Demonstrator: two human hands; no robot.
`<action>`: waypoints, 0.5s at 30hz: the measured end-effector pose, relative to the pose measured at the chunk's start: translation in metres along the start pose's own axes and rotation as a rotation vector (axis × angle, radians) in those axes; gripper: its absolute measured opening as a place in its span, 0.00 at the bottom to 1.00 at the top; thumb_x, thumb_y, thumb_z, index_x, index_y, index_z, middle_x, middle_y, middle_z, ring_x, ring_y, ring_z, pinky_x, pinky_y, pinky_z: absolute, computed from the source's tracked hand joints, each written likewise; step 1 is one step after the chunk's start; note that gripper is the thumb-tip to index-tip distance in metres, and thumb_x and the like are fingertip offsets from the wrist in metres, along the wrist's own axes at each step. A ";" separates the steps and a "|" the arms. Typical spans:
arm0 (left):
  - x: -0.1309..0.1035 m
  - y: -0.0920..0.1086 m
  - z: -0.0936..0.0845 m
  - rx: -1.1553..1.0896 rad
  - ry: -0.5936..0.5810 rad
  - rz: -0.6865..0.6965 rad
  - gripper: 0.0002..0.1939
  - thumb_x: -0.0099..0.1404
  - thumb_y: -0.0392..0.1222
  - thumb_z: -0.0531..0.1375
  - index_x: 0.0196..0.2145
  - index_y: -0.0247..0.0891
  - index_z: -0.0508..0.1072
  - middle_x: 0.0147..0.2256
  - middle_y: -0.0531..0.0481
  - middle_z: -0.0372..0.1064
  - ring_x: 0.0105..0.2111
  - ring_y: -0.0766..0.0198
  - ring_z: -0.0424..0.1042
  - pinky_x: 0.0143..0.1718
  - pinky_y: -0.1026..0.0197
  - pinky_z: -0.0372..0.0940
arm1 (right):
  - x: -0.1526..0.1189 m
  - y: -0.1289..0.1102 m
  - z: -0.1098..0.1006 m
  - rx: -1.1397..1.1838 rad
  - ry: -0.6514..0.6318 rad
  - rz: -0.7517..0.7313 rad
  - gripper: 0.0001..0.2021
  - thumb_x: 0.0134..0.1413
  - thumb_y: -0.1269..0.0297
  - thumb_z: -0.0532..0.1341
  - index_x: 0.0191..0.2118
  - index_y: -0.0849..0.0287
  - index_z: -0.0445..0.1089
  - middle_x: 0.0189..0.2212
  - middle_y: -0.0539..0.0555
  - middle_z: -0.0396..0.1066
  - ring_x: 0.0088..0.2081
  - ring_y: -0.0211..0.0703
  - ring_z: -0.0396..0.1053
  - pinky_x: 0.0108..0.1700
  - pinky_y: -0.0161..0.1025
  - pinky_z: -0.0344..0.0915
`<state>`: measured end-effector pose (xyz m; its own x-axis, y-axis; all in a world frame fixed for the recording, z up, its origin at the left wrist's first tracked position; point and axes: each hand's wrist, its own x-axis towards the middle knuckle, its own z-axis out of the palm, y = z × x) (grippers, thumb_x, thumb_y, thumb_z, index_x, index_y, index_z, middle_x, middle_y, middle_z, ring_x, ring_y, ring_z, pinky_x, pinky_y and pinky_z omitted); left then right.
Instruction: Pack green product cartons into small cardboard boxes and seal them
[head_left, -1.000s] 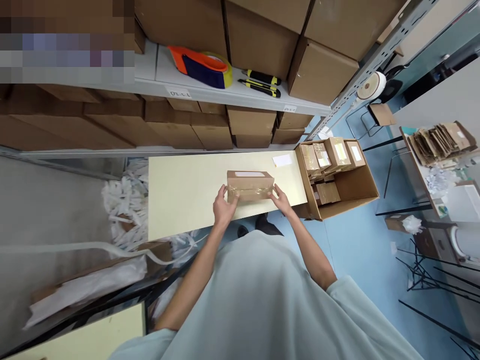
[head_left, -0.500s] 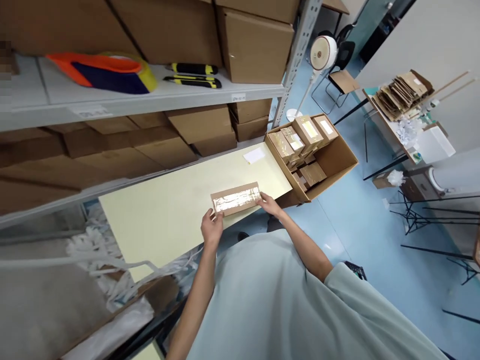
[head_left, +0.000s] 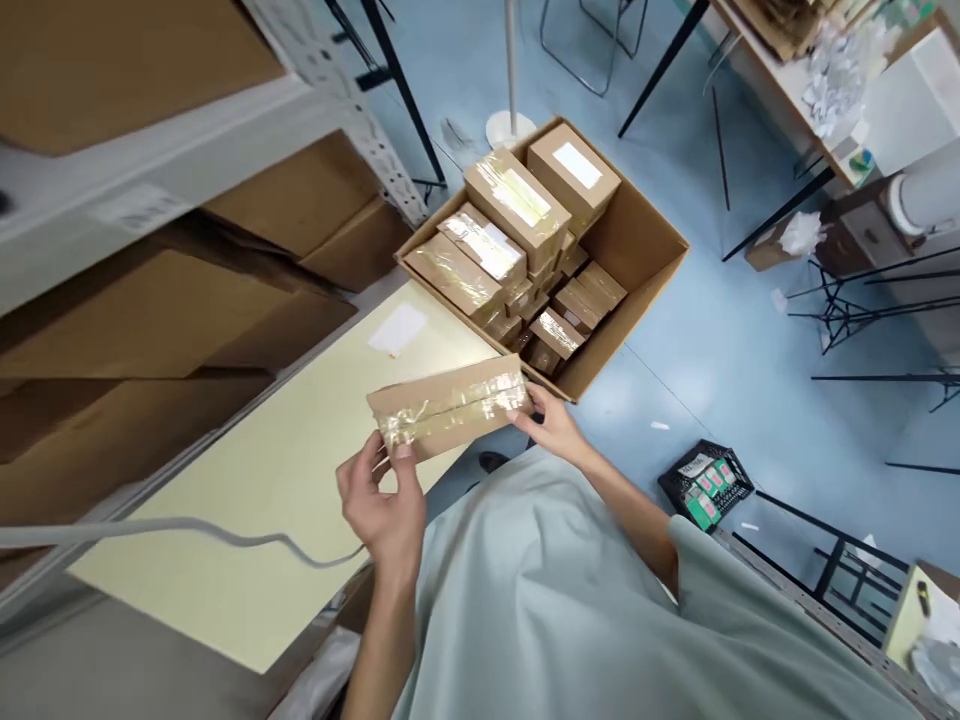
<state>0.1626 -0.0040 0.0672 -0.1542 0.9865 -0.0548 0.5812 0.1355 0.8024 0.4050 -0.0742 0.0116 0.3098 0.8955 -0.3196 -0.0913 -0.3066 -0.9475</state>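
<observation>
A long, narrow cardboard box [head_left: 454,408], sealed lengthwise with shiny clear tape, is held up between both hands over the pale yellow board [head_left: 300,470]. My left hand [head_left: 386,495] grips its left end, thumb on the near side. At the other end, my right hand [head_left: 553,425] is closed on the corner, thumb on the taped face. Just beyond the right hand stands a big open carton [head_left: 637,285] with several taped small boxes inside, some bearing white labels. A white label sheet [head_left: 397,328] lies on the board.
To the left rises a metal shelf [head_left: 187,140] stacked with cardboard boxes. A grey cable [head_left: 225,532] crosses the board. On the blue floor at right sits a black crate [head_left: 705,485]; a table [head_left: 795,90] and the white stand base [head_left: 510,128] are farther back.
The view has swung right and closer to the open carton. Both hands still hold the taped box, which now appears lifted and tilted, nearer the carton.
</observation>
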 end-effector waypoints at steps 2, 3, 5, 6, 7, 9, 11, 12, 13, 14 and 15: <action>0.000 0.043 0.029 0.039 -0.114 0.081 0.31 0.77 0.59 0.65 0.68 0.39 0.80 0.57 0.39 0.75 0.57 0.50 0.81 0.67 0.46 0.76 | 0.002 -0.008 -0.037 0.057 0.161 0.038 0.35 0.66 0.41 0.75 0.70 0.52 0.73 0.68 0.59 0.79 0.68 0.57 0.79 0.76 0.55 0.72; 0.001 0.062 0.047 0.056 -0.184 0.122 0.30 0.79 0.59 0.64 0.69 0.41 0.79 0.57 0.40 0.75 0.56 0.50 0.81 0.68 0.46 0.76 | 0.003 -0.010 -0.055 0.081 0.249 0.068 0.35 0.66 0.41 0.75 0.70 0.53 0.73 0.69 0.61 0.79 0.68 0.58 0.79 0.76 0.55 0.72; 0.007 0.092 0.086 0.091 -0.328 0.189 0.29 0.81 0.57 0.61 0.72 0.42 0.77 0.58 0.39 0.74 0.59 0.48 0.79 0.69 0.47 0.74 | 0.008 -0.007 -0.085 0.118 0.396 0.143 0.34 0.65 0.42 0.75 0.68 0.54 0.72 0.68 0.63 0.79 0.69 0.59 0.78 0.76 0.57 0.73; 0.012 0.100 0.108 0.116 -0.395 0.211 0.29 0.82 0.56 0.61 0.73 0.43 0.75 0.59 0.39 0.74 0.61 0.47 0.78 0.70 0.47 0.73 | 0.012 -0.003 -0.096 0.136 0.450 0.184 0.34 0.65 0.42 0.74 0.68 0.54 0.71 0.68 0.64 0.79 0.69 0.59 0.78 0.76 0.58 0.72; 0.019 0.105 0.132 0.145 -0.454 0.225 0.30 0.82 0.56 0.60 0.74 0.43 0.74 0.60 0.39 0.73 0.63 0.47 0.77 0.71 0.47 0.72 | 0.017 0.003 -0.106 0.154 0.489 0.223 0.34 0.65 0.42 0.74 0.68 0.54 0.70 0.68 0.64 0.79 0.70 0.59 0.78 0.77 0.59 0.71; 0.037 0.102 0.182 0.199 -0.560 0.224 0.31 0.83 0.54 0.59 0.77 0.41 0.71 0.62 0.37 0.72 0.67 0.45 0.75 0.73 0.46 0.70 | 0.032 0.021 -0.116 0.186 0.536 0.298 0.34 0.66 0.43 0.72 0.68 0.55 0.67 0.69 0.65 0.78 0.72 0.58 0.76 0.78 0.60 0.69; 0.060 0.086 0.233 0.254 -0.652 0.199 0.32 0.82 0.50 0.58 0.78 0.37 0.69 0.64 0.35 0.71 0.69 0.43 0.73 0.74 0.45 0.68 | 0.052 0.046 -0.118 0.199 0.563 0.377 0.34 0.67 0.44 0.71 0.69 0.56 0.65 0.70 0.65 0.77 0.73 0.58 0.74 0.79 0.59 0.67; 0.071 0.075 0.258 0.290 -0.696 0.181 0.33 0.81 0.48 0.59 0.78 0.33 0.69 0.64 0.33 0.71 0.69 0.41 0.73 0.75 0.44 0.67 | 0.064 0.060 -0.116 0.196 0.576 0.427 0.34 0.67 0.45 0.70 0.70 0.56 0.65 0.71 0.65 0.76 0.74 0.57 0.73 0.80 0.58 0.67; 0.082 0.063 0.283 0.332 -0.739 0.154 0.33 0.80 0.45 0.60 0.77 0.31 0.68 0.65 0.31 0.71 0.70 0.39 0.72 0.76 0.43 0.66 | 0.076 0.075 -0.113 0.190 0.584 0.481 0.34 0.68 0.46 0.69 0.71 0.56 0.64 0.71 0.65 0.76 0.74 0.57 0.73 0.79 0.57 0.67; 0.092 0.050 0.306 0.381 -0.775 0.116 0.34 0.78 0.44 0.61 0.77 0.30 0.68 0.65 0.30 0.71 0.70 0.38 0.72 0.76 0.41 0.66 | 0.089 0.092 -0.109 0.184 0.589 0.540 0.33 0.69 0.46 0.68 0.71 0.56 0.64 0.71 0.64 0.76 0.73 0.57 0.73 0.79 0.57 0.67; 0.100 0.037 0.327 0.432 -0.806 0.072 0.33 0.78 0.42 0.62 0.76 0.32 0.69 0.66 0.30 0.71 0.70 0.36 0.72 0.76 0.40 0.66 | 0.102 0.108 -0.105 0.179 0.583 0.594 0.32 0.70 0.47 0.66 0.72 0.56 0.65 0.71 0.64 0.76 0.72 0.58 0.74 0.78 0.57 0.68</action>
<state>0.4305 0.1301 -0.1028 0.4039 0.7376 -0.5411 0.8409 -0.0663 0.5371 0.5260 -0.0501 -0.1220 0.5963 0.2777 -0.7532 -0.5260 -0.5737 -0.6279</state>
